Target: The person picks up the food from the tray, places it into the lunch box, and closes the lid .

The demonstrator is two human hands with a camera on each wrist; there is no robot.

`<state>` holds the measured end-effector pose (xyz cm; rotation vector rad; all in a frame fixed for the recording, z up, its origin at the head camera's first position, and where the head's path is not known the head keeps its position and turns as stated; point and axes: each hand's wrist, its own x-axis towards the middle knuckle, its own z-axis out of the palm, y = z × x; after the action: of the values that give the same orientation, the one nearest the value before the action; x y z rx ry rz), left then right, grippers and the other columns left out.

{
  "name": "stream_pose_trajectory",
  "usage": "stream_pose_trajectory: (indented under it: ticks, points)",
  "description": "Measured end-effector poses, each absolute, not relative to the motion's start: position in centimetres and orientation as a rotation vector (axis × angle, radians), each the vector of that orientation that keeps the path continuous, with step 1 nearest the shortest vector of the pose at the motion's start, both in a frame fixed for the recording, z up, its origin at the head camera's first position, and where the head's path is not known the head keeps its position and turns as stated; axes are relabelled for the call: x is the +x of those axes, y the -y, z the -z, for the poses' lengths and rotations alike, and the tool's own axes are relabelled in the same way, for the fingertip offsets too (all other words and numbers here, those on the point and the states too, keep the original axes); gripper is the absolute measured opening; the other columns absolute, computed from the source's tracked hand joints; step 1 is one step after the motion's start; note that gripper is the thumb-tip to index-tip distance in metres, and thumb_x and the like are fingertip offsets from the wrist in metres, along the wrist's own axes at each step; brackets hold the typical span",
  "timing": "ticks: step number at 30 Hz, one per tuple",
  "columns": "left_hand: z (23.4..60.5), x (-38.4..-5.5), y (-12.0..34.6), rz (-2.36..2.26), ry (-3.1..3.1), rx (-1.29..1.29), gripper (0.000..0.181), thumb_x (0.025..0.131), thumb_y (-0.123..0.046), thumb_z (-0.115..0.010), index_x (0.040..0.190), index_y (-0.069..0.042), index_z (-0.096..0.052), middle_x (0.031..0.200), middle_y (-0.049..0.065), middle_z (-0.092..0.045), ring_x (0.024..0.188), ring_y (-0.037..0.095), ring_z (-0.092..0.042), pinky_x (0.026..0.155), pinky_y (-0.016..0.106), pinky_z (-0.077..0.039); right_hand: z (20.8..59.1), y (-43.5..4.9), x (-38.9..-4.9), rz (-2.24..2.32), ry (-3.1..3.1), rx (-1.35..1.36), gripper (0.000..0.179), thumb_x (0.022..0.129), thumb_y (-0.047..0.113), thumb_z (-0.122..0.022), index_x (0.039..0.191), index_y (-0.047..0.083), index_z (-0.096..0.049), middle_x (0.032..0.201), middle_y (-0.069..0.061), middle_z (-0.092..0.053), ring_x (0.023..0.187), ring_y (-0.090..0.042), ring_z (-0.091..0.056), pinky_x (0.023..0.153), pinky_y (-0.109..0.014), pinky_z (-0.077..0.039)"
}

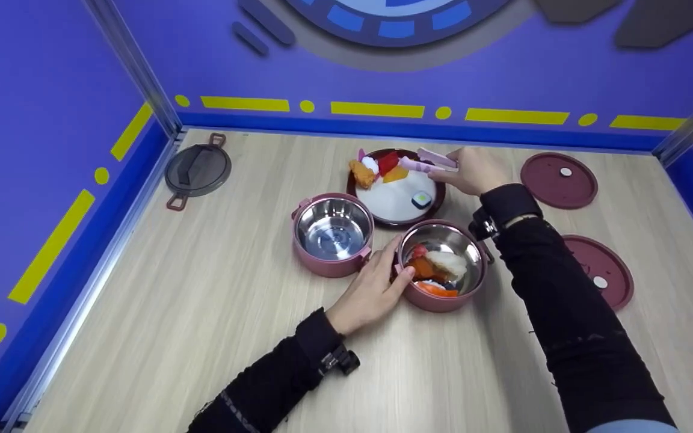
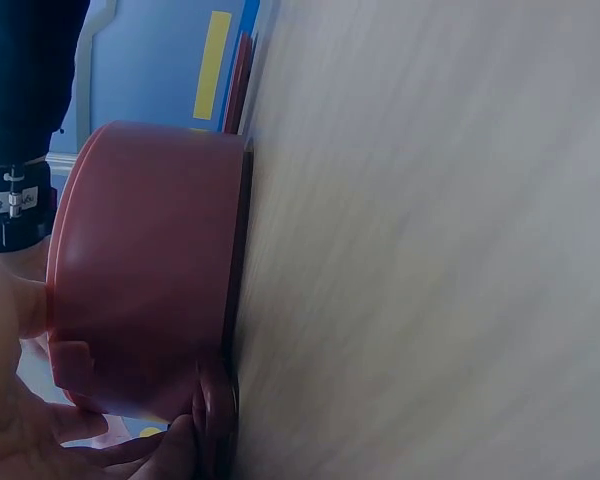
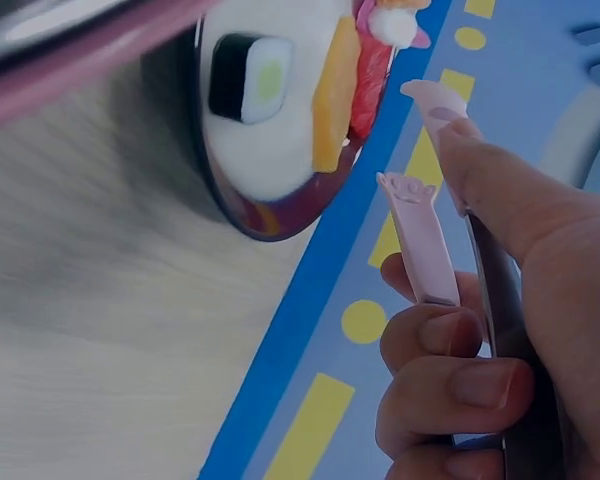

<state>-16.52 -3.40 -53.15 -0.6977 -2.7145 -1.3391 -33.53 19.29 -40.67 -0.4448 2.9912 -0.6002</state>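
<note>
My right hand [image 1: 479, 171] grips pink tongs [image 1: 415, 165], tips apart, near the plate [image 1: 379, 203]; my left hand [image 1: 367, 296] holds the filled pot [image 1: 441, 303]. Food [image 1: 446, 263] sits inside it, none in the bare pot [image 1: 331, 268]; the sushi roll [image 1: 421, 199] and more remain plated, so I judge filling partly done.

Table [image 1: 160, 337], far left corner: one dark round lid [image 1: 205, 171] (looped handles at two opposite ends). Right side: two maroon discs [image 1: 548, 189], each bearing a white button [image 1: 565, 172]. Beyond: blue wall [image 1: 298, 78], yellow dashes [image 1: 376, 109].
</note>
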Motion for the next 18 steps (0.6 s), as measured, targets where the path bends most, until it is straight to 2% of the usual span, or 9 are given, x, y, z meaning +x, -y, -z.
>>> stream_pose_trajectory:
  ticks: [2,9,14,18]
  points:
    - [53.6,-16.7,3.4,1.317,2.717,-0.691,0.072,0.11,-0.053,-0.041,0.164,-0.006,-0.029,0.155,0.021,-0.051,0.144,0.034,-0.05,0.119,0.049,-0.044,40.8,-19.4,-33.7,0.587,-2.995,-0.413,0.043,0.095,0.046,-0.073,0.096,0.003,-0.072,0.066,-0.002,-0.044,0.063,-0.024,-0.045,0.055,-0.031,-0.031]
    - [50.8,-15.7,3.5,1.382,2.798,-0.653,0.069,0.111,-0.044,-0.046,0.164,-0.005,-0.028,0.153,0.024,-0.051,0.144,0.036,-0.049,0.121,0.052,-0.042,41.6,-19.5,-34.3,0.525,-3.001,-0.373,0.048,0.098,0.053,-0.067,0.097,0.005,-0.073,0.071,-0.007,-0.054,0.07,-0.03,-0.054,0.058,-0.035,-0.034]
    - [51.7,-16.0,3.5,1.35,2.766,-0.671,0.069,0.111,-0.048,-0.042,0.164,-0.007,-0.028,0.153,0.023,-0.052,0.144,0.035,-0.05,0.119,0.052,-0.044,41.6,-19.2,-34.4,0.48,-3.004,-0.359,0.051,0.1,0.056,-0.063,0.103,0.006,-0.073,0.082,-0.015,-0.061,0.081,-0.036,-0.059,0.065,-0.042,-0.04]
    - [53.0,-16.5,3.5,1.341,2.735,-0.682,0.071,0.11,-0.052,-0.041,0.166,-0.01,-0.027,0.153,0.021,-0.052,0.143,0.033,-0.051,0.119,0.051,-0.044,41.6,-19.0,-34.7,0.467,-2.991,-0.352,0.051,0.1,0.057,-0.062,0.103,0.007,-0.072,0.083,-0.014,-0.061,0.081,-0.036,-0.059,0.064,-0.042,-0.039]
